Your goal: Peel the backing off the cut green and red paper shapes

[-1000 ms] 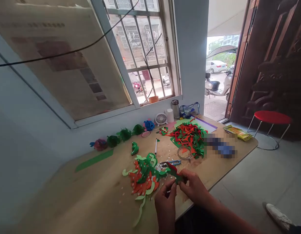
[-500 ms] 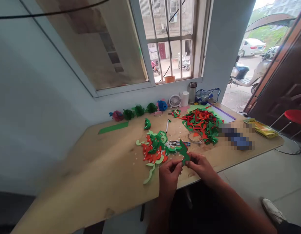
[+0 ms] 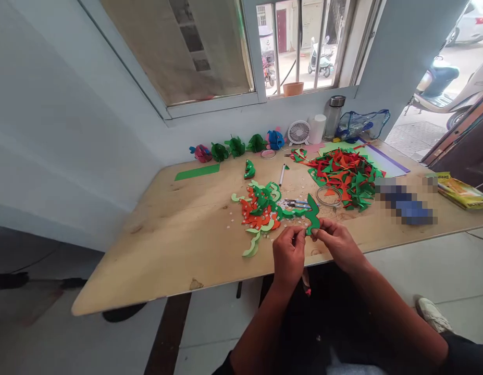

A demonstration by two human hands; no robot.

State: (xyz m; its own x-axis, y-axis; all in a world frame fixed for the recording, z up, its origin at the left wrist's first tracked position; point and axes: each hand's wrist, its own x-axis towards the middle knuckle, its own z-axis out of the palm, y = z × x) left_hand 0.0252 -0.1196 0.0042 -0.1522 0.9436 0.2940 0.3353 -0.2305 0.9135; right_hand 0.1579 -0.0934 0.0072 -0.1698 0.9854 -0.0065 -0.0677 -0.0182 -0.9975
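Note:
A wavy green paper cutout (image 3: 312,212) is held upright just above the table's front edge. My left hand (image 3: 288,254) pinches its lower end from the left, fingers closed. My right hand (image 3: 343,246) grips the same end from the right between thumb and fingers. Beyond my hands lies a pile of curved cutouts (image 3: 260,205) in green, light green and orange-red, dotted with small white squares. Scissors (image 3: 296,203) rest flat behind the held piece, partly covered by cutouts.
A heap of red and green paper scraps (image 3: 346,177) lies back right, with a ring-shaped roll (image 3: 329,196) before it. Behind stand a white marker (image 3: 282,175), a small fan (image 3: 299,133), a bottle (image 3: 335,117) and folded paper flowers (image 3: 236,146). A yellow packet (image 3: 462,191) lies far right.
My view has tilted down and shifted left, so the table appears higher and further right. Both hands keep hold of the green cutout; its red edge no longer shows.

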